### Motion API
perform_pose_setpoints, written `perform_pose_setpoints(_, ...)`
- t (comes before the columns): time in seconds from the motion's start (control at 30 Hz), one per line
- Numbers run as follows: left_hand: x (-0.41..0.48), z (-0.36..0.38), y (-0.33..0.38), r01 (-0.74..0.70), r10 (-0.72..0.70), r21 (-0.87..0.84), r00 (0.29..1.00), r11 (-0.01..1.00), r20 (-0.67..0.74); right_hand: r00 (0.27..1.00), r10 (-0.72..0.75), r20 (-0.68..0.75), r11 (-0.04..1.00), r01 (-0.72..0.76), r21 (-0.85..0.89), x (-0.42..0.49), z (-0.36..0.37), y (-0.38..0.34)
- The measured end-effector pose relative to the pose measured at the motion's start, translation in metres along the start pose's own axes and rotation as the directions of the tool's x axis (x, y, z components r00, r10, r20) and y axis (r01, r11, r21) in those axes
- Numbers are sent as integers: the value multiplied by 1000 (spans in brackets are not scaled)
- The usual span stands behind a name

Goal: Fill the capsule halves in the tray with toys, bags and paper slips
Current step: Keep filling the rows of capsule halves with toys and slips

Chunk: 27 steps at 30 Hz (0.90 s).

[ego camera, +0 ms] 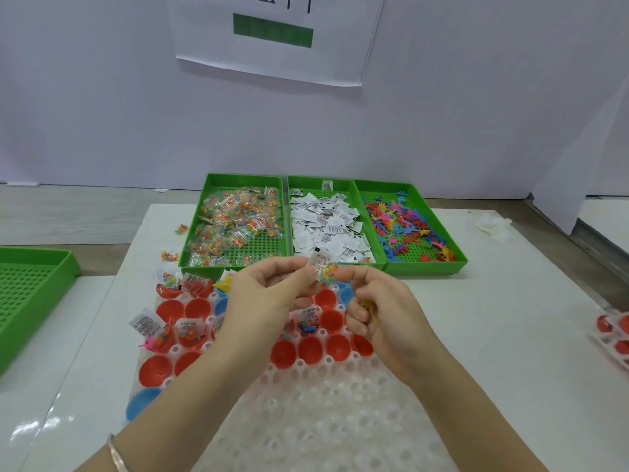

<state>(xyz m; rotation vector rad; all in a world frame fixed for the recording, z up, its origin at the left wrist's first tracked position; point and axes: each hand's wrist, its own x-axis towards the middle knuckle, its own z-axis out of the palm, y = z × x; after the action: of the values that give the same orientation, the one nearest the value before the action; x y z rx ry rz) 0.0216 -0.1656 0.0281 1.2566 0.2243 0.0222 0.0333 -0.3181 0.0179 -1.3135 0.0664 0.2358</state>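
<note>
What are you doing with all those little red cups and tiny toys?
A person is filling red and blue plastic capsule halves in a white holed plastic tray. The left hand pinches a small printed paper slip and a clear bag of colourful beads; the right hand holds a yellow plastic toy. A few halves are filled; many are empty. Three green plastic bins behind hold the supplies.

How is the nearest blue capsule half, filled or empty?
Empty: the blue capsule half shows only its bare inner surface, with nothing lying inside where visible.
</note>
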Motion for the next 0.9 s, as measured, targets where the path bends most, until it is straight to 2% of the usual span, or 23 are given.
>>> perform_pose_setpoints(0.13,1,-1,-2,7,-7,-27,1000,1000,-21,1000,-12,-13,997,11,-77,0,2,3)
perform_pose_setpoints(0.27,0,-1,-4,6,-7,8,999,1000,32,995,-81,60,982,90,-166,-1,3,2)
perform_pose_setpoints(0.37,-1,-3,-1,-34,34,-6,999,999,29,992,-119,-44,976,109,-187,1,-1,2)
perform_pose_setpoints(0.47,-2,-3,0,0,0,1,997,1000,82,989,-115,-93,972,93,-214,2,-6,4)
perform_pose_setpoints(0.57,-5,3,-6,25,-33,75,993,997,110,994,-99,-42,980,90,-180,2,-6,5)
perform_pose_setpoints(0.73,-9,7,-8,-58,50,149,997,987,58,995,-90,36,994,92,-65,0,-5,4)
perform_pose_setpoints(0.9,-10,8,-9,-152,134,217,986,964,97,993,-99,65,986,107,-127,-4,-3,1)
